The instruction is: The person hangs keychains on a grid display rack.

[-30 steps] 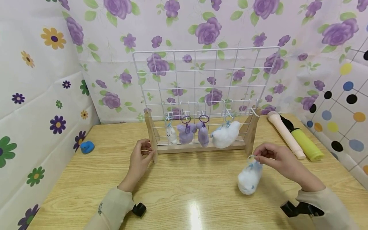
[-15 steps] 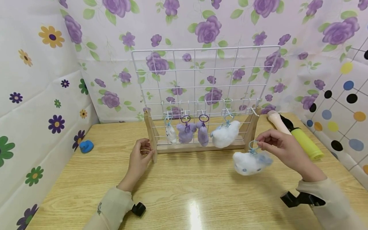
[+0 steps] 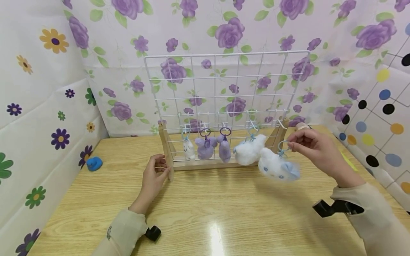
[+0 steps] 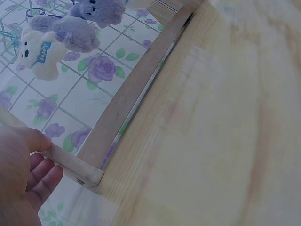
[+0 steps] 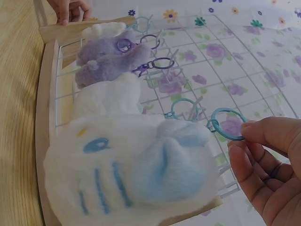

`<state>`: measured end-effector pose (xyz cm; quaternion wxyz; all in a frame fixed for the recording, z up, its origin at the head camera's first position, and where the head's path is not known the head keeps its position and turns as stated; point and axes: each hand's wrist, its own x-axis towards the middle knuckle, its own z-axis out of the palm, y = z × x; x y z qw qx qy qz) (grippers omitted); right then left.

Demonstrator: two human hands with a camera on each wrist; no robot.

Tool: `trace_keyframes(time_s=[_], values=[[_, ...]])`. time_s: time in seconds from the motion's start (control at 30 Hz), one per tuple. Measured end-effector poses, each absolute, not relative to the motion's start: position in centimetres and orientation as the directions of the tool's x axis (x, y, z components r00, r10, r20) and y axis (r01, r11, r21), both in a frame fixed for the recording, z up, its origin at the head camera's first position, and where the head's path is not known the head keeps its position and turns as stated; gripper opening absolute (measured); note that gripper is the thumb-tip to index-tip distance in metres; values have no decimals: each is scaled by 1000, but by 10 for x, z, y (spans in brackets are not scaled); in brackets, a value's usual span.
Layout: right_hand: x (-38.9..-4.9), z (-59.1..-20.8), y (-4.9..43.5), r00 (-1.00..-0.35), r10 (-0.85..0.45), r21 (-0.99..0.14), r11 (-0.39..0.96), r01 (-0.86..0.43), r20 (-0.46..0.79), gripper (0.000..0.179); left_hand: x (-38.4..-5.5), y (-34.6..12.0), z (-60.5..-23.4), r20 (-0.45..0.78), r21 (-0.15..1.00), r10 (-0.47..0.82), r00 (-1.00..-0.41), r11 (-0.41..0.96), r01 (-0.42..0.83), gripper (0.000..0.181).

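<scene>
My right hand (image 3: 315, 149) pinches the light blue ring of a white plush keychain (image 3: 277, 165) between thumb and fingers. The plush has a kitten-like face and a pale blue bow, and dangles just in front of the rack's right end. Its face and bow fill the lower right wrist view. My left hand (image 3: 155, 174) grips the left wooden leg (image 4: 70, 162) of the white wire rack (image 3: 227, 75), thumb on the near side. On the rack's hooks hang a small white plush (image 3: 189, 149), two purple plushes (image 3: 205, 149) and a larger white plush (image 3: 250, 151).
A blue toy duck (image 3: 94, 163) sits at the table's left. Behind my right hand, a pale tube-like object (image 3: 302, 125) and a yellow-green one (image 3: 350, 161) are mostly hidden. Flowered cloth stands close behind the rack, with more patterned cloth at both sides.
My right hand has lifted the white plush keychain from low over the table up toward the rack's right end, its face swinging into view. The left hand stays on the leg.
</scene>
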<state>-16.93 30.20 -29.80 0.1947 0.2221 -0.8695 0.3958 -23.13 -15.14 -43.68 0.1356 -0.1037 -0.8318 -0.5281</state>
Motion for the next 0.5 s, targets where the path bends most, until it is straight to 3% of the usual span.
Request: trace_keyframes(time_s=[0.5], values=[[-191, -290, 306, -872, -53, -672, 615, -413, 487, 13, -231, -152, -437, 338, 854, 23, -941, 412, 317, 43]])
